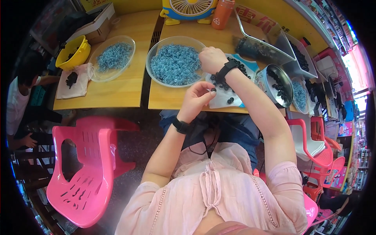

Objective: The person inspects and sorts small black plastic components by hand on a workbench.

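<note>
My left hand (192, 101) is closed in a pinch at the table's front edge, with a small black round piece (213, 90) between thumb and fingertips. My right hand (212, 60) is at the right rim of a round clear tray (149, 66), its fingers curled; what they hold, if anything, is hidden. Many small blue, see-through pieces (174, 64) fill that tray. Under my right wrist lies a white and blue cloth or sheet (219, 101), strewn with small black round pieces (230, 100).
A round tin (263, 81) with black pieces stands right of the cloth, before clear bins (250, 50). A yellow fan (190, 8) and orange bottle (223, 15) stand behind. Leftward are another clear tray (92, 73), a yellow basket (80, 54), a pink chair (94, 172) and another person (17, 98).
</note>
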### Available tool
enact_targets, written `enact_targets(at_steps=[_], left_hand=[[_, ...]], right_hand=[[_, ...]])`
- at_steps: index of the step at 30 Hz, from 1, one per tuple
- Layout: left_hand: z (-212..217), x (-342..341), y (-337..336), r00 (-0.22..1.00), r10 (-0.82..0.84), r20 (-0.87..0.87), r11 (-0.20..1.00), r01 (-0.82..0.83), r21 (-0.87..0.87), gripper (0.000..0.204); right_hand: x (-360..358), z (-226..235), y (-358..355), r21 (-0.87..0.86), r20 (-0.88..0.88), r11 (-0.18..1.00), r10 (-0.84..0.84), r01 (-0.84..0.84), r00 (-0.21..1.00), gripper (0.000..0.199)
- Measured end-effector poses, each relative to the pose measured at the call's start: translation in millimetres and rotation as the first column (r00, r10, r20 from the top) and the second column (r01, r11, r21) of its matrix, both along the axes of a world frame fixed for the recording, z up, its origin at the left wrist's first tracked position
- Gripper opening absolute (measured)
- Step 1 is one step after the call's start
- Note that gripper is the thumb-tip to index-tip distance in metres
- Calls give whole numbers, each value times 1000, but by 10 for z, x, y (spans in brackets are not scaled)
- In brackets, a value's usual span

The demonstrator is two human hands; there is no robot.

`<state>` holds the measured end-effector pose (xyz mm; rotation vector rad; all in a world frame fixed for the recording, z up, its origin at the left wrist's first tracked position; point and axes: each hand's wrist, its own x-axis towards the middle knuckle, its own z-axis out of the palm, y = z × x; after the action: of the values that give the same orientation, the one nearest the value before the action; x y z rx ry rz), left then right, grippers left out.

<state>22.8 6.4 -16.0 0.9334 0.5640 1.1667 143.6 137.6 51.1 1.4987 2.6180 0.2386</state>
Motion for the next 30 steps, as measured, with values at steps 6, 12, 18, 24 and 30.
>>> enact_targets(at_steps=[6,12,18,24,30], left_hand=[[30,-14,-28,999,8,-52,999,-6,33,20],[-12,-32,-14,1000,-12,-1,1000,12,2,21],[-34,-5,-7,1000,-30,7,1000,30,8,21],[-44,-29,-1,997,-54,49,998,53,13,20],[-78,-26,2,997,-53,49,999,53,-9,20]], right_hand=[[246,140,-281,-40,-527,999,-12,-11,850,16],[557,205,-1012,-452,-874,878,-400,-159,276,16],[619,115,-1330,-245,-941,950,-186,-192,282,14],[628,174,-1328,-176,-938,968,-110,-177,330,13],[635,130,-1313,-96,-916,970,2,-223,402,12]])
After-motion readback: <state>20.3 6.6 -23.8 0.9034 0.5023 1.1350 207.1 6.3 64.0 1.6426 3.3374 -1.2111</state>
